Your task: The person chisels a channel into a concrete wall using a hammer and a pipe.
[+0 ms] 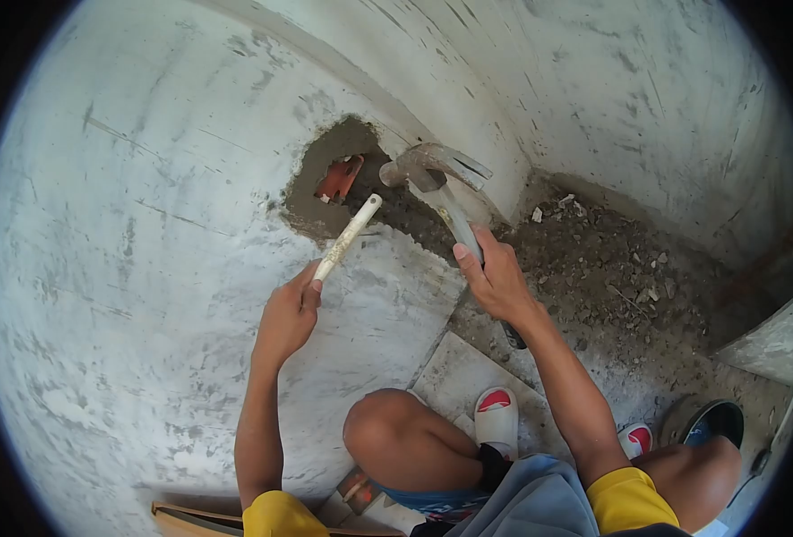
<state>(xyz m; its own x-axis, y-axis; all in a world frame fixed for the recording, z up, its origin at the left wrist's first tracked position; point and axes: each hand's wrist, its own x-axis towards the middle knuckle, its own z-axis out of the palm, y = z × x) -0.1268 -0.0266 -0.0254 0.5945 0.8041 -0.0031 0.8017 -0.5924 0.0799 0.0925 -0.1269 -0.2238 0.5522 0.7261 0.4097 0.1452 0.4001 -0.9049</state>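
Observation:
My left hand (289,315) is closed around a slim white handle (350,237) with a small hole at its upper end and worn, dirty patches. What the lower end is like is hidden in my fist. In my right hand (501,279) is a claw hammer (428,166), gripped by its grey handle, head up and claw to the right. The hammer's face hangs just above and right of the white handle's tip, apart from it. Behind both is a rough cavity (338,148) in the wall, with an orange box (341,179) set in it.
A whitish, smeared wall (190,268) fills the left side, meeting another wall (629,89) at the right. Rubble (607,259) lies in the corner. Near my slippers are pale floor tiles (468,371) and an orange piece (358,490). A dark bowl-like object (717,422) sits at lower right.

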